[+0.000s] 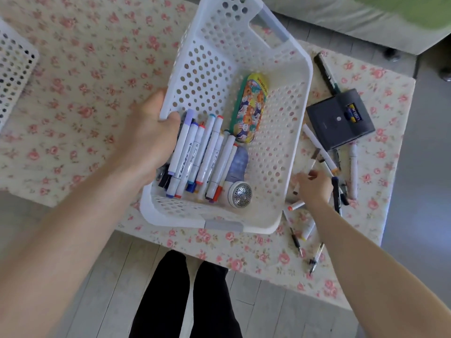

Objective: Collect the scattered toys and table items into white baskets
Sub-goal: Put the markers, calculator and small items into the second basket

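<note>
Home living room, floral tablecloth [80,76], wood-plank floor [102,289], sofa edge [341,18]

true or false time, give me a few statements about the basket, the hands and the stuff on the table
1. The left hand grips the side rim of the white basket. True.
2. The colourful pencil case lies on the tablecloth. False: it lies inside the basket.
3. The right hand is down among loose markers to the right of the basket. True.
4. The dark grey case sits inside the basket. False: it is on the tablecloth, to the right of the basket.
</note>
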The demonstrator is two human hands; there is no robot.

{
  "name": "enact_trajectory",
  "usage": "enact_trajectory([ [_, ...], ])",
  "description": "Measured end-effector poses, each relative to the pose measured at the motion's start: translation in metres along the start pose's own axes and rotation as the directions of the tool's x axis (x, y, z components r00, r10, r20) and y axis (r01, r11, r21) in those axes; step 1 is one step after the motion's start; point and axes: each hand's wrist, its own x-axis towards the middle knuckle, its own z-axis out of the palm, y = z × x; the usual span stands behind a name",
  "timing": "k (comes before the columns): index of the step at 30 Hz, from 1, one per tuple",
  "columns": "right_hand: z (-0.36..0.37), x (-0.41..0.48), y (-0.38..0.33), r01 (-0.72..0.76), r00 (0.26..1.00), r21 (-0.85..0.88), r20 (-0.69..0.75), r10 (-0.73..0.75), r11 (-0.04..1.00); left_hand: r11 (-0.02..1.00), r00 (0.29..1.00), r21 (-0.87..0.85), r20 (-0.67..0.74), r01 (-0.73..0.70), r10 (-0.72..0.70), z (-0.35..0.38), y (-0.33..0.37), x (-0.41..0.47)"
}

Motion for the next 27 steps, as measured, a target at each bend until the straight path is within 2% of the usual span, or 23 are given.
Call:
enact_trajectory([
  [2,-0.008,-0.01,0.008,-0.008,0.994,0.139,-0.107,0.023,0.99,1.0,1.0,0.001,0.008,-0.002,0.002,0.001,0.0,-0.003],
  [4,-0.017,-0.024,0.025,-0.059,0.986,0.142,-0.147,0.08,0.988,1.0,1.0,-0.002,0.023,0.002,-0.002,0.003,-0.001,-0.006],
  [8,-0.018,-0.044,0.062,-0.161,0.984,-0.006,-0.071,0.161,0.987,1.0,0.998,-0.016,0.052,0.021,-0.02,0.009,-0.002,-0.01],
  [10,-0.015,-0.047,0.066,-0.197,0.98,0.003,-0.021,0.197,0.98,1.0,0.998,-0.009,0.062,0.024,-0.023,0.012,-0.004,-0.01],
  [15,-0.011,-0.048,0.055,-0.337,0.93,0.25,-0.06,0.362,0.908,1.0,0.996,-0.015,0.094,0.011,-0.01,0.012,-0.011,-0.01],
  [17,-0.01,-0.049,0.05,-0.349,0.924,0.307,-0.042,0.379,0.885,1.0,0.994,-0.018,0.106,0.01,-0.008,0.011,-0.012,-0.01],
  [18,-0.009,-0.052,0.043,-0.366,0.911,0.419,-0.022,0.413,0.831,1.0,0.994,-0.017,0.11,0.005,-0.003,0.01,-0.012,-0.01],
  [20,-0.002,-0.054,0.035,-0.365,0.93,0.084,-0.022,0.368,0.927,1.0,0.993,-0.019,0.116,-0.01,0.012,0.007,-0.013,-0.01],
  [22,0.001,-0.052,0.024,-0.479,0.868,0.421,0.099,0.486,0.77,0.999,0.993,-0.025,0.118,-0.022,0.025,0.005,-0.013,-0.009],
  [23,0.004,-0.052,0.02,-0.491,0.868,0.309,0.096,0.487,0.814,0.999,0.993,-0.022,0.116,-0.027,0.03,0.003,-0.015,-0.007],
  [24,0.002,-0.052,0.017,-0.555,0.83,0.263,0.116,0.546,0.789,0.999,0.993,-0.02,0.116,-0.033,0.035,0.003,-0.015,-0.006],
  [25,0.003,-0.051,0.016,-0.581,0.813,0.26,0.14,0.565,0.771,0.999,0.992,-0.013,0.118,-0.039,0.04,0.002,-0.017,-0.005],
  [27,0.003,-0.051,0.016,-0.561,0.827,0.29,0.148,0.543,0.775,0.999,0.992,-0.002,0.12,-0.051,0.05,0.002,-0.019,-0.003],
])
